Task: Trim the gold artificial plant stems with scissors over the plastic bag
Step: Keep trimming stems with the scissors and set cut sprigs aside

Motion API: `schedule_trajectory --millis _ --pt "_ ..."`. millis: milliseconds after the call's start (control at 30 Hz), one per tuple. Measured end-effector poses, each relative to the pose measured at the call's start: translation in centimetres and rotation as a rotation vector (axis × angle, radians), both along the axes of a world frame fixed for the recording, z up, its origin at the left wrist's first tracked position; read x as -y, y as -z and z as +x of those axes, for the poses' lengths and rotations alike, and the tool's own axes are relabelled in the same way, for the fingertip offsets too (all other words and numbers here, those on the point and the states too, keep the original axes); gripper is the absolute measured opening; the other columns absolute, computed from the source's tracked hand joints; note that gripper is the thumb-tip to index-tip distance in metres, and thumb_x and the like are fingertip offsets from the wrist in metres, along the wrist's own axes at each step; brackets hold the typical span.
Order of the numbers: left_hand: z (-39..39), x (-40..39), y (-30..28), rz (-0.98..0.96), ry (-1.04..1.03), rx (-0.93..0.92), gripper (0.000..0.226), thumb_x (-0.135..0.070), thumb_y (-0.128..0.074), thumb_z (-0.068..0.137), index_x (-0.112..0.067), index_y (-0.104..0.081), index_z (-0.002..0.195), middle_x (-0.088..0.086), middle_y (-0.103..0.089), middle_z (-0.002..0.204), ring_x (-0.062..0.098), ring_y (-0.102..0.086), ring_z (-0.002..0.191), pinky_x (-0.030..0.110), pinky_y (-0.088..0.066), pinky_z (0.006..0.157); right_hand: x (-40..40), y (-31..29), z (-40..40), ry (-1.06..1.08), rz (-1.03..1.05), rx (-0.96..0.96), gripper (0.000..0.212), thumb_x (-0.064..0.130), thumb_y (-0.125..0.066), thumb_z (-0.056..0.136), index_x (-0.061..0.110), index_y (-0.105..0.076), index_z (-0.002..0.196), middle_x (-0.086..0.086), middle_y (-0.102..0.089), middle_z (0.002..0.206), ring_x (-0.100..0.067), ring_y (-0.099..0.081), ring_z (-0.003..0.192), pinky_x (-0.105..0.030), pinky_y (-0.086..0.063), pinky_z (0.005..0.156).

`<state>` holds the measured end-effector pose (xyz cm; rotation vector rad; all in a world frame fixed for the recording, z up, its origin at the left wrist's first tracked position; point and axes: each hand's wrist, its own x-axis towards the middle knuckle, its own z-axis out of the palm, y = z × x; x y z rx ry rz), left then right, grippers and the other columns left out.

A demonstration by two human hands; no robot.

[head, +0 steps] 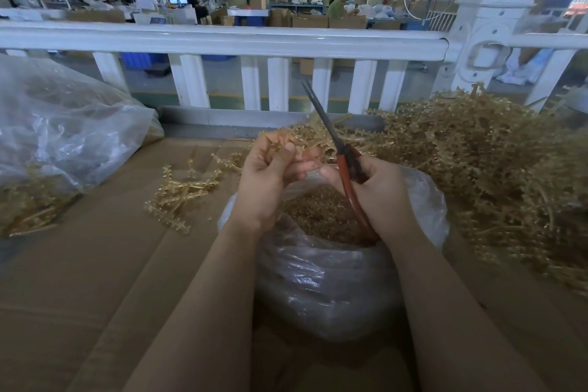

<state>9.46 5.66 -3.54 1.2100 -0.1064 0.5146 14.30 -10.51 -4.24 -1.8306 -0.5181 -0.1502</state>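
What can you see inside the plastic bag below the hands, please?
The plastic bag holds a heap of small gold trimmed pieces at its open mouth. The right hand covers part of the heap, and the crinkled wall hides how deep it goes.

Both forearms reach forward, hands nearly touching — left hand point(270, 175) pinching, right hand point(381, 188) curled in a grip.

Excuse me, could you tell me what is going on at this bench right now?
A person is trimming gold plastic plant stems. The left hand holds a gold sprig above the open clear plastic bag of gold cuttings, while the right hand grips red-handled scissors, blades pointing up and away. A heap of gold stems lies to the right.
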Motion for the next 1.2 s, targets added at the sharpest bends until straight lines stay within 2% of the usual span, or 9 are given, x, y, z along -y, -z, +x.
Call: schedule_trajectory --millis 67,200,367,500,767,867,1033,1100,1200 --pt "0.0 0.1 0.0 -0.003 0.015 0.002 0.011 -0.005 -0.045 0.103 -0.012 -0.05 0.096 0.001 -0.073 0.075 0.013 -0.074 0.076 0.025 -0.055 0.069 -0.1 -0.1 0.0 -0.044 0.064 -0.039 0.021 0.039 -0.082 0.081 0.025 -0.071 0.072 0.006 -0.067 0.057 -0.003 -0.06 0.048 -0.017 -0.044 0.045" --pt "-0.1 0.3 -0.1 -0.02 0.05 -0.038 0.014 -0.004 -0.045 0.103 -0.012 -0.052 0.093 0.005 -0.076 0.079 0.016 -0.075 0.075 0.021 -0.055 0.065 -0.2 -0.4 0.0 -0.059 0.126 -0.084 0.018 0.017 -0.078 0.087 0.021 -0.073 0.07 -0.002 -0.071 0.061 0.0 -0.055 0.044 -0.011 -0.04 0.043" --pt "0.0 0.2 -0.1 -0.022 0.047 -0.097 0.016 0.001 -0.047 0.096 -0.012 -0.054 0.089 0.012 -0.076 0.088 0.019 -0.074 0.075 0.025 -0.054 0.067 0.1 -0.3 0.4 -0.035 0.205 -0.078 0.008 0.017 -0.074 0.09 0.011 -0.072 0.085 -0.018 -0.072 0.082 -0.009 -0.06 0.062 -0.018 -0.048 0.056" --pt "-0.2 -0.2 0.0 0.007 0.149 -0.135 0.012 -0.006 -0.056 0.073 -0.013 -0.054 0.083 0.012 -0.073 0.084 0.017 -0.069 0.068 0.025 -0.051 0.064 0.3 -0.2 0.5 -0.019 0.302 -0.058 0.005 0.014 -0.074 0.09 0.012 -0.073 0.085 -0.007 -0.074 0.08 -0.011 -0.067 0.076 -0.014 -0.052 0.071" --pt "0.0 -0.7 0.3 0.085 -0.085 -0.166 0.012 -0.018 -0.069 0.091 -0.014 -0.057 0.09 0.002 -0.063 0.077 0.012 -0.051 0.056 0.025 -0.042 0.053 0.6 -0.5 0.3 -0.059 0.356 -0.028 0.006 0.008 -0.069 0.092 0.003 -0.071 0.09 -0.002 -0.075 0.078 -0.009 -0.07 0.082 -0.013 -0.05 0.08" --pt "0.1 -0.5 0.5 0.122 -0.102 -0.18 0.021 -0.014 -0.072 0.087 -0.016 -0.056 0.101 0.001 -0.062 0.086 0.011 -0.059 0.069 0.023 -0.051 0.062 0.6 -0.5 0.3 -0.07 0.332 -0.003 0.007 0.007 -0.069 0.091 0.008 -0.072 0.084 -0.003 -0.074 0.079 -0.013 -0.071 0.084 -0.015 -0.051 0.083" --pt "-0.3 -0.4 0.4 0.221 -0.066 -0.191 0.043 -0.013 -0.071 0.089 -0.034 -0.061 0.125 -0.007 -0.057 0.132 0.003 -0.053 0.122 0.021 -0.05 0.088 0.8 -0.9 0.2 -0.114 0.409 -0.031 0.022 0.0 -0.068 0.089 0.019 -0.07 0.078 -0.001 -0.072 0.076 -0.007 -0.068 0.071 -0.016 -0.052 0.074" --pt "-0.6 -0.2 0.0 0.335 0.016 -0.177 0.049 -0.013 -0.068 0.088 -0.04 -0.06 0.128 -0.014 -0.051 0.143 -0.008 -0.048 0.124 0.015 -0.05 0.085 0.8 -1.1 0.1 -0.138 0.449 -0.042 0.032 0.001 -0.068 0.089 0.027 -0.071 0.071 -0.001 -0.071 0.074 0.001 -0.06 0.057 -0.01 -0.047 0.061" --pt "-0.6 0.4 -0.3 0.468 0.094 -0.204 0.052 -0.006 -0.069 0.087 -0.031 -0.057 0.131 -0.013 -0.056 0.137 0.003 -0.05 0.127 0.021 -0.052 0.091 0.9 -1.5 -0.2 -0.181 0.483 -0.074 0.024 0.013 -0.068 0.083 0.032 -0.074 0.068 0.005 -0.066 0.065 0.001 -0.055 0.052 -0.009 -0.044 0.055"
